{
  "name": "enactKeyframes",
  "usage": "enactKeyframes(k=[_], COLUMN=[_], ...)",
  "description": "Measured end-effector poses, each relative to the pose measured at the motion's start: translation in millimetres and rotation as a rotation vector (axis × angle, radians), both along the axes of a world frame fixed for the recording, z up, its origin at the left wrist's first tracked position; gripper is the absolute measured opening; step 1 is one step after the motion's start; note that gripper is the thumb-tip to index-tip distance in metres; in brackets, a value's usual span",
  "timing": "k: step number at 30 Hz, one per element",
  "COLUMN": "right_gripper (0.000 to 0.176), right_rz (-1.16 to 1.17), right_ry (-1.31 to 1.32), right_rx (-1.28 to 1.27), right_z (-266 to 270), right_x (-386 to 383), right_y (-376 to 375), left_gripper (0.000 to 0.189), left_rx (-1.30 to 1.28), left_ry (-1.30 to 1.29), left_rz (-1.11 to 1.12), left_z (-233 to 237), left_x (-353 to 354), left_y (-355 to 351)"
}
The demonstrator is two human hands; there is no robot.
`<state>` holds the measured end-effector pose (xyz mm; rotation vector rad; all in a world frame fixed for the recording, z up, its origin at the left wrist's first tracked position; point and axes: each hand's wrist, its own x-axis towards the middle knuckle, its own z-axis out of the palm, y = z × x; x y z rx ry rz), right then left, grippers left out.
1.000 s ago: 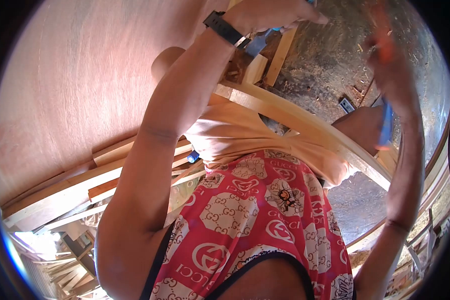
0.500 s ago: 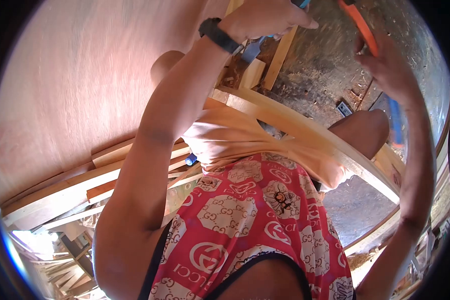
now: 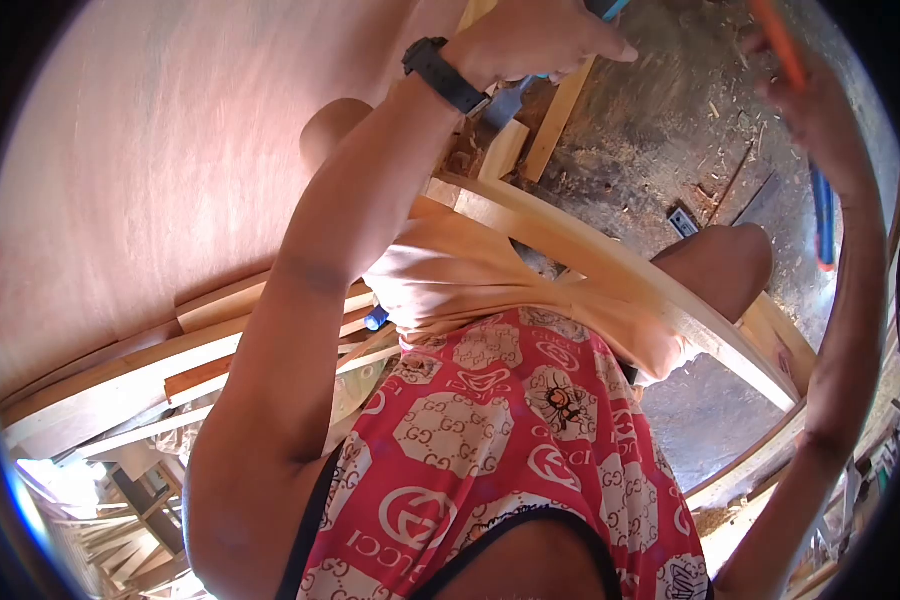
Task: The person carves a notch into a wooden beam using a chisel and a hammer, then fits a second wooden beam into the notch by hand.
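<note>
My left hand (image 3: 545, 40), below a black wristwatch, is closed around a chisel (image 3: 507, 104). Bits of its blue handle show beside the fingers, and its metal blade points down to a pale wood frame piece (image 3: 505, 150). At the upper right, my right hand (image 3: 815, 110) grips an orange and blue tool (image 3: 822, 215); it is blurred at the top and its far end is out of view. A long curved-looking wooden beam (image 3: 630, 270) crosses over my lap from the chisel area toward the lower right.
A large wood panel (image 3: 150, 170) stands at the left. Wood strips (image 3: 130, 385) lie below it. On the dark floor (image 3: 660, 110) are shavings and a small metal-looking piece (image 3: 682, 221). More scrap wood (image 3: 135, 555) is piled at the lower left.
My right hand has moved outward to the right with the orange and blue tool. My left hand and the chisel have stayed nearly in place.
</note>
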<state>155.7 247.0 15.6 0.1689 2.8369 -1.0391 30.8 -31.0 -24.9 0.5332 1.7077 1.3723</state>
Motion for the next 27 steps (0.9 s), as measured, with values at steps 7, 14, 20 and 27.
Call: enactKeyframes(k=[7, 14, 20, 27], right_gripper=[0.024, 0.030, 0.026, 0.025], right_rz=[-0.133, -0.378, 0.249, -0.321], right_ry=[-0.008, -0.015, 0.203, -0.220], right_rx=[0.244, -0.465, 0.044, -0.404], right_z=[-54.6, -30.8, -59.1, -9.2], right_x=[14.4, -30.6, 22.7, 58.0], right_y=[-10.1, 58.4, -3.4, -44.3], left_gripper=[0.025, 0.027, 0.028, 0.028], left_rx=[0.102, -0.042, 0.100, -0.089], left_ry=[0.113, 0.037, 0.211, 0.197], left_rz=[-0.016, -0.023, -0.019, -0.284], left_z=[-11.4, 0.8, -17.2, 33.8], left_x=[5.8, 4.4, 9.7, 12.0], left_y=[-3.0, -7.7, -8.8, -34.8])
